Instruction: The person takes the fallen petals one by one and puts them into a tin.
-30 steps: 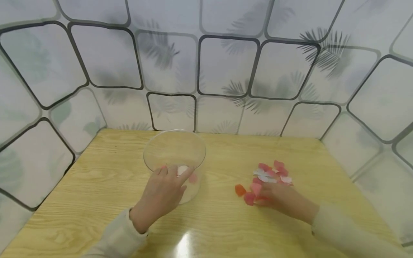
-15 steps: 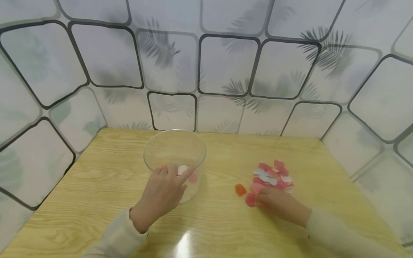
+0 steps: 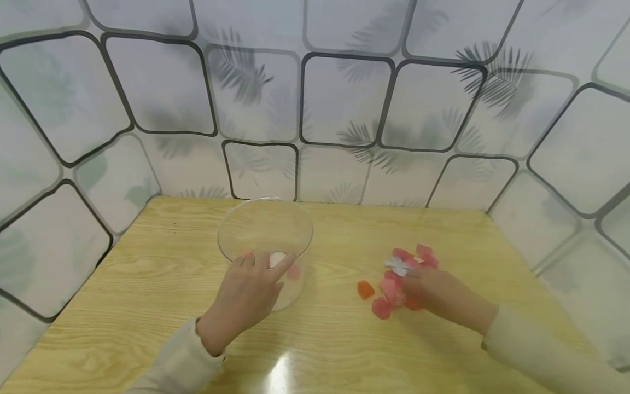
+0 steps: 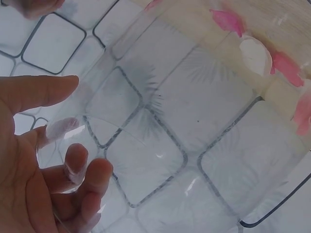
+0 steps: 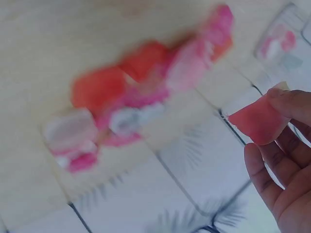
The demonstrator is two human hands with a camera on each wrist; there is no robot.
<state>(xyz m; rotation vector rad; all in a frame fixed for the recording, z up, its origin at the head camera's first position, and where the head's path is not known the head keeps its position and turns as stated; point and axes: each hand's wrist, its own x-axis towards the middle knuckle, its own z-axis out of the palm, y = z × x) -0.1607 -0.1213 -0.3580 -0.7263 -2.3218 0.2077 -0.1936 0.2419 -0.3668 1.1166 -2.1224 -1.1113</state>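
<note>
A clear round container (image 3: 298,284) stands left of the table's middle, with several pink, red and white petals (image 4: 256,57) at its bottom. My left hand (image 3: 246,298) grips its near rim, the fingers bent over the transparent wall in the left wrist view. At the right, my right hand (image 3: 445,295) is over a loose heap of petals (image 3: 403,255) in pink, red and white. In the right wrist view it pinches one coral-red petal (image 5: 262,120) between thumb and fingers. The hand hides part of the heap in the head view.
A lone orange petal (image 3: 365,289) and a pink petal (image 3: 381,308) lie at the heap's left side. The wooden table (image 3: 334,350) is bordered at the back and sides by patterned cloth walls (image 3: 339,98).
My right hand has shifted right and away from me over the heap, covering more of the white petals. The left hand and the container have stayed in place.
</note>
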